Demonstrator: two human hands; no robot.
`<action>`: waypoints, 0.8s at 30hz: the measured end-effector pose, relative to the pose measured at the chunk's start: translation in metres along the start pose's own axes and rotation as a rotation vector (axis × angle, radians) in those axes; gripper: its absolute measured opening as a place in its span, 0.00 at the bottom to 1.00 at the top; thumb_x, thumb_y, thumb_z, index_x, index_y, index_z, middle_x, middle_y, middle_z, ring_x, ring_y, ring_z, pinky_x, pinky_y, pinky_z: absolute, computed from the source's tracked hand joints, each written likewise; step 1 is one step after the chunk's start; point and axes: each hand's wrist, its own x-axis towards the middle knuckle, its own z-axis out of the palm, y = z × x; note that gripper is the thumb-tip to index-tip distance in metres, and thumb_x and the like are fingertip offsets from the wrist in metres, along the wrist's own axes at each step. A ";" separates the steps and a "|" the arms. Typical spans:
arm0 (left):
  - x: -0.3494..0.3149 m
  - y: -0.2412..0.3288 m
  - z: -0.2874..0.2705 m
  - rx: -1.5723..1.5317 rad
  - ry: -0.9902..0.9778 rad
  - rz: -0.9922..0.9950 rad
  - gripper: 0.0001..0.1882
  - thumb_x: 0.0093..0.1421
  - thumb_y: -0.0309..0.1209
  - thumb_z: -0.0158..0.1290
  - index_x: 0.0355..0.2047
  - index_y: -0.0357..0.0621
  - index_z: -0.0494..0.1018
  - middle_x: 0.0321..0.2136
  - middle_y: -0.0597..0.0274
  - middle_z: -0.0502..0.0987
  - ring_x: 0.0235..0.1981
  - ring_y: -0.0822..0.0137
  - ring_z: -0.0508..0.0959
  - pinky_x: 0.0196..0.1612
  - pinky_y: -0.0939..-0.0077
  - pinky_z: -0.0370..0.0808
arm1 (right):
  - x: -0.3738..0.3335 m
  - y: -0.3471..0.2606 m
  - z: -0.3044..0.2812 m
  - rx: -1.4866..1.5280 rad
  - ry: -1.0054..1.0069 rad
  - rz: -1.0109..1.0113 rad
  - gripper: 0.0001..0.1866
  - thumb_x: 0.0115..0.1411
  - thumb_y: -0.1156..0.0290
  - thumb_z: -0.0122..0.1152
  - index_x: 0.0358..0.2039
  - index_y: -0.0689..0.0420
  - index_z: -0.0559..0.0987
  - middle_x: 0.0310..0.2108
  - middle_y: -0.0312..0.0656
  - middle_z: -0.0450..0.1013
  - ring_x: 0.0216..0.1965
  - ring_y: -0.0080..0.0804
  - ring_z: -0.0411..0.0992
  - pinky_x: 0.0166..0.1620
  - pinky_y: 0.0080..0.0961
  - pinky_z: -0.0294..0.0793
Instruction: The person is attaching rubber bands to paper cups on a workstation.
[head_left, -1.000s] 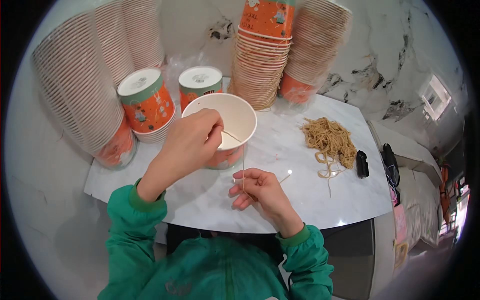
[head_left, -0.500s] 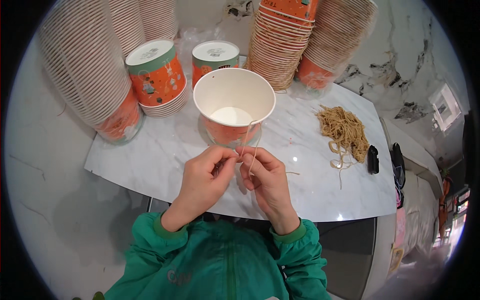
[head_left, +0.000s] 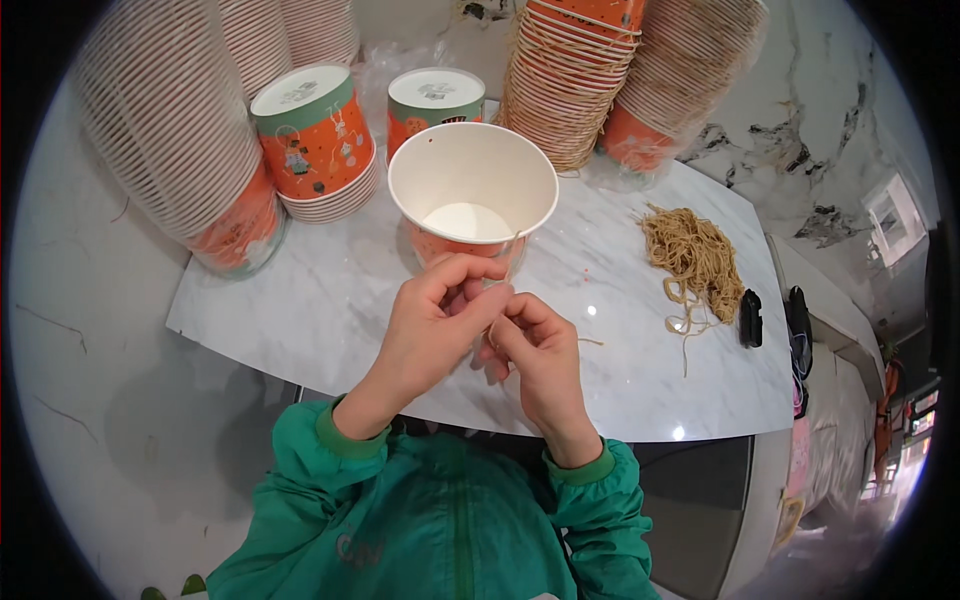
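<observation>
An open paper bucket (head_left: pixel 474 180), white inside and orange outside, stands upright on the table in front of me. A thin tan string (head_left: pixel 516 252) runs from its near rim down into my fingers. My left hand (head_left: pixel 430 315) is closed in a pinch on the string, just below the rim. Touching it on the right, my right hand (head_left: pixel 538 350) also pinches the string, thumb against forefinger. The part of the string between my fingertips is mostly hidden. A short string end pokes out to the right of my right hand.
A tangled heap of tan string (head_left: pixel 692 258) lies at right, beside a small black object (head_left: pixel 750 318). Behind stand upturned buckets (head_left: pixel 318 135), a string-wrapped stack (head_left: pixel 565 85) and plastic-wrapped stacks (head_left: pixel 165 130). The marble-patterned table (head_left: pixel 300 320) has a curved near edge.
My left hand has moved up and right, closer to the bucket's rim, and now overlaps the string there. My right hand stays nearly in place, and the loop above it is gone from sight.
</observation>
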 end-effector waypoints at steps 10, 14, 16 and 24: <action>-0.006 -0.008 0.010 -0.181 -0.053 -0.051 0.06 0.62 0.24 0.61 0.34 0.39 0.73 0.29 0.72 0.75 0.26 0.85 0.71 0.29 0.87 0.69 | -0.003 0.004 -0.005 -0.277 0.101 -0.174 0.05 0.68 0.74 0.61 0.40 0.62 0.78 0.31 0.32 0.76 0.29 0.14 0.72 0.29 0.13 0.67; -0.005 -0.018 0.013 -0.180 0.003 0.003 0.05 0.63 0.23 0.60 0.35 0.40 0.73 0.28 0.71 0.75 0.27 0.84 0.74 0.30 0.87 0.71 | -0.005 0.001 -0.009 -0.591 0.146 -0.337 0.03 0.65 0.77 0.62 0.38 0.61 0.78 0.32 0.31 0.75 0.29 0.15 0.71 0.31 0.14 0.68; -0.005 -0.015 0.012 -0.260 0.005 -0.044 0.05 0.63 0.23 0.60 0.35 0.40 0.73 0.29 0.69 0.76 0.28 0.82 0.76 0.31 0.85 0.73 | -0.010 -0.005 -0.008 -0.652 0.180 -0.366 0.02 0.64 0.78 0.62 0.37 0.61 0.78 0.32 0.32 0.74 0.29 0.15 0.71 0.31 0.14 0.68; -0.004 -0.022 0.001 -0.786 -0.010 -0.293 0.05 0.65 0.23 0.59 0.37 0.42 0.74 0.33 0.64 0.80 0.32 0.74 0.80 0.38 0.78 0.78 | -0.019 -0.009 -0.015 -0.295 0.242 -0.250 0.04 0.67 0.79 0.61 0.42 0.63 0.78 0.37 0.34 0.76 0.33 0.18 0.74 0.35 0.16 0.74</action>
